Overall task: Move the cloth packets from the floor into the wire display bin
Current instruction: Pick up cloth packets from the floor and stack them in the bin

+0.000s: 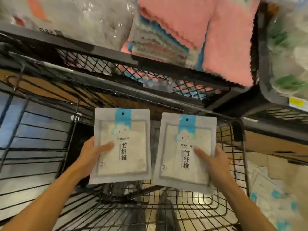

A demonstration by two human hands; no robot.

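Hands [93, 154] gripping packets [121, 145] above bin [191, 205]

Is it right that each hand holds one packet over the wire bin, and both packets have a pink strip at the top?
Not quite. In the head view the strips are blue, not pink. The left hand and right hand do hold the left packet and right packet over the wire bin.

Each packet [120, 145] [184, 151] hides its hand's fingers; the pink cloths [208, 30] and mesh shelf [116, 64] are blurred.
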